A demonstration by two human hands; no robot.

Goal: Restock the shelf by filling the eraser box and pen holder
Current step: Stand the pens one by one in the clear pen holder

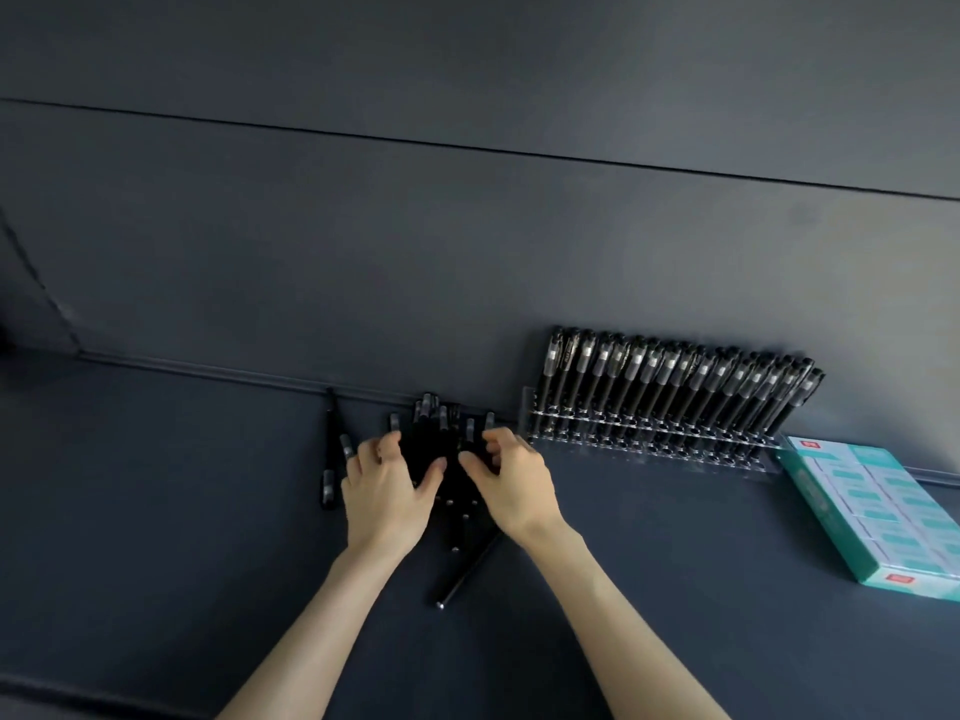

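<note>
Here, both hands reach onto the dark shelf (208,511) and close in on a heap of loose pens (457,517) lying against the back wall. The left hand (387,491) curls spread fingers over the heap's left side, and the right hand (514,485) bends its fingers round the right side, thumbs nearly meeting. One stray pen (330,449) lies just left of the heap. To the right stands the clear pen holder (649,441), its row packed with upright pens; beyond it the teal eraser box (878,517) lies flat.
</note>
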